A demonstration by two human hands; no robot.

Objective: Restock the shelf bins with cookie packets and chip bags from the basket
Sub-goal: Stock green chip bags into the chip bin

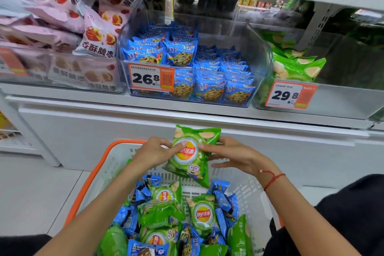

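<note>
Chip bag (192,153) gripped by both hands, left (154,153), right (234,155), above basket (97,174) holding chips, cookies.

Shelf (187,110) and floor (31,193), with what sits on them

Above the hands, three clear bins rest on the shelf: pink bags (68,33) up-left, blue cookie packets (187,64) straight above, green chip bags (295,64) up-right (price tags on the bin fronts). Below the hands, the basket (97,172) sits on the floor.
</note>
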